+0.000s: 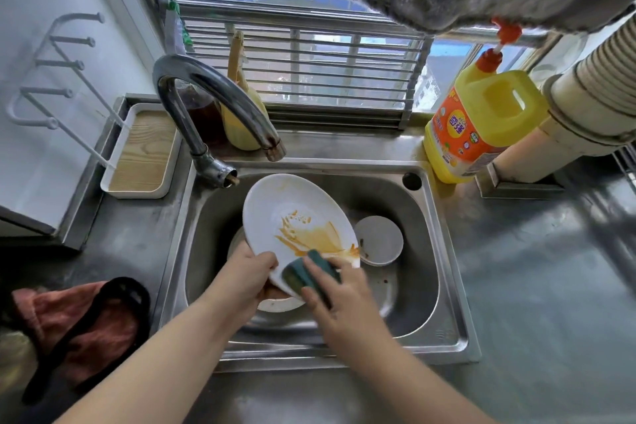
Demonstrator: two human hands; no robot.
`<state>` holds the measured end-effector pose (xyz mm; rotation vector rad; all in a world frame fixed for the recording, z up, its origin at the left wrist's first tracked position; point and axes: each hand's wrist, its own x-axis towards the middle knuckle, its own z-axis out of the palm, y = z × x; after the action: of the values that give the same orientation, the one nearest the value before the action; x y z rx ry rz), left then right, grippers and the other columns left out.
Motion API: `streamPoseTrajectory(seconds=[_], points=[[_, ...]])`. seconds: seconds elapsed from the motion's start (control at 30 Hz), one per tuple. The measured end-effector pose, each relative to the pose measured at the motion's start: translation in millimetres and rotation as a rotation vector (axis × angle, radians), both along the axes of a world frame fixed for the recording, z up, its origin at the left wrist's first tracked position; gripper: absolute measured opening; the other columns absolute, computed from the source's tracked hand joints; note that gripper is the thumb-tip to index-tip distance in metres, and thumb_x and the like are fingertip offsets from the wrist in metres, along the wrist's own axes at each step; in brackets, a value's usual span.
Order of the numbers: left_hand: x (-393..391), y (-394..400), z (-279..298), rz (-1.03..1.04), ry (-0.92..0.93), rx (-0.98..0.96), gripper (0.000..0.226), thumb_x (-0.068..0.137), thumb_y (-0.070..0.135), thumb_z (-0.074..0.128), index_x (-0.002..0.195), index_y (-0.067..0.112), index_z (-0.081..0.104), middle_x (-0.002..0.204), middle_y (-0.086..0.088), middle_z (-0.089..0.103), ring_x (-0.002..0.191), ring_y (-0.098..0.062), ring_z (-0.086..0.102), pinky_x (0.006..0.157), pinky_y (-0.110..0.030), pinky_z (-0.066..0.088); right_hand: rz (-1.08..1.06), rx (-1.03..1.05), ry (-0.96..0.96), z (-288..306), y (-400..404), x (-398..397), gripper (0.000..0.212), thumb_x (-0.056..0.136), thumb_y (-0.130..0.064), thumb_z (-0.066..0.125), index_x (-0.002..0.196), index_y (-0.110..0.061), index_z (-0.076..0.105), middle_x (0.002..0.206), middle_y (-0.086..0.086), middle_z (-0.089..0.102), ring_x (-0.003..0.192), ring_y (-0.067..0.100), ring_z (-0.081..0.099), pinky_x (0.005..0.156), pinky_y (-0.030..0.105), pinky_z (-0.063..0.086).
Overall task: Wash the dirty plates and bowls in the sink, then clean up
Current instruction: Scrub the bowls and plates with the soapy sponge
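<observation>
Over the steel sink (444,251) my left hand (246,277) grips the near-left rim of a white oval plate (275,210) and holds it tilted. Orange sauce streaks smear the plate's lower right part. My right hand (339,299) holds a green and yellow sponge (309,274) against the plate's near edge. Under the held plate lies another white dish (278,303), mostly hidden. A small white bowl (378,239) sits in the basin to the right of the plate.
The curved faucet (213,86) arches over the sink's back left. A yellow detergent bottle (481,117) stands at the back right corner. A white tray (141,151) with a rack is on the left counter. A pink cloth (82,323) lies at the front left.
</observation>
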<state>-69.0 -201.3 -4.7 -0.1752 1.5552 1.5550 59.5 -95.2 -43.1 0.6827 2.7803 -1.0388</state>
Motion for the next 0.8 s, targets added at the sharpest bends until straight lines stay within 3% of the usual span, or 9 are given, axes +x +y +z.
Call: streamPoseTrajectory(seconds=[0.1,0.23,0.37,0.43,0.5,0.57,0.63,0.7,0.8], points=[[-2.7,-6.0,1.5,0.001,0.024,0.01,0.05,0.086,-0.016,0.031,0.11,0.02,0.056,0.091,-0.008,0.072,0.071,-0.023,0.07,0.047,-0.034,0.054,0.099,0.026,0.043,-7.9,7.8,4.5,0.069,0.083,-0.068,0.021,0.145,-0.041,0.033,0.144,0.0,0.035,0.128,0.021,0.031,0.11,0.03,0.023],[-3.4,-5.3,1.8,0.0,0.015,-0.001,0.048,0.088,-0.015,0.032,0.112,0.022,0.052,0.095,-0.007,0.067,0.08,-0.023,0.065,0.043,-0.03,0.052,-0.102,0.238,-0.242,-21.1,46.2,1.1,0.059,0.093,-0.061,0.023,0.148,-0.041,0.027,0.151,0.004,0.025,0.129,0.026,0.026,0.109,0.036,0.022],[-7.4,-8.0,-2.1,0.027,0.003,0.001,0.05,0.087,-0.015,0.03,0.106,0.026,0.053,0.092,-0.01,0.07,0.073,-0.027,0.069,0.051,-0.041,0.057,0.028,-0.031,0.073,-3.0,-16.8,3.9,0.072,0.085,-0.077,0.018,0.144,-0.04,0.037,0.141,0.0,0.036,0.125,0.02,0.031,0.107,0.028,0.025],[-8.8,-11.5,-2.2,0.007,0.006,-0.01,0.05,0.088,-0.014,0.031,0.104,0.028,0.053,0.095,-0.009,0.07,0.078,-0.029,0.068,0.053,-0.042,0.058,0.084,0.059,0.134,-14.4,-1.6,8.5,0.064,0.089,-0.071,0.023,0.143,-0.04,0.039,0.135,0.002,0.046,0.118,0.022,0.04,0.105,0.033,0.033],[-9.9,-11.9,-2.6,0.035,-0.016,-0.029,0.049,0.087,-0.015,0.032,0.111,0.025,0.05,0.099,-0.008,0.066,0.084,-0.029,0.064,0.046,-0.037,0.056,0.019,0.214,-0.02,-23.1,33.9,6.2,0.061,0.091,-0.064,0.023,0.146,-0.04,0.03,0.139,0.006,0.043,0.12,0.026,0.038,0.107,0.041,0.034],[-10.5,-9.2,-4.1,0.084,-0.059,-0.028,0.051,0.087,-0.015,0.031,0.118,0.022,0.047,0.101,-0.009,0.064,0.085,-0.03,0.062,0.041,-0.034,0.053,-0.038,0.258,-0.211,-22.8,43.9,4.5,0.063,0.09,-0.063,0.017,0.148,-0.04,0.028,0.147,0.005,0.031,0.127,0.025,0.03,0.109,0.038,0.025],[-12.8,-8.2,-4.4,0.104,-0.074,-0.026,0.052,0.086,-0.016,0.029,0.12,0.019,0.047,0.1,-0.011,0.064,0.084,-0.031,0.062,0.04,-0.034,0.053,-0.026,0.154,-0.074,-9.0,17.5,-0.6,0.072,0.083,-0.068,0.012,0.145,-0.04,0.036,0.146,0.003,0.031,0.128,0.023,0.028,0.109,0.033,0.022],[-16.3,-10.1,-6.4,0.107,-0.068,-0.025,0.055,0.085,-0.016,0.029,0.122,0.019,0.048,0.099,-0.013,0.066,0.083,-0.032,0.064,0.042,-0.037,0.054,0.075,0.032,0.038,-1.2,-7.3,4.1,0.068,0.082,-0.066,0.019,0.142,-0.041,0.04,0.143,0.0,0.034,0.127,0.021,0.029,0.11,0.03,0.022],[-19.9,-15.9,-6.1,0.074,-0.056,-0.054,0.055,0.087,-0.015,0.032,0.125,0.021,0.047,0.101,-0.011,0.066,0.086,-0.031,0.064,0.043,-0.036,0.054,0.138,0.206,0.079,-11.6,21.0,8.4,0.057,0.088,-0.058,0.03,0.137,-0.037,0.049,0.132,0.005,0.05,0.116,0.028,0.047,0.104,0.04,0.038]])
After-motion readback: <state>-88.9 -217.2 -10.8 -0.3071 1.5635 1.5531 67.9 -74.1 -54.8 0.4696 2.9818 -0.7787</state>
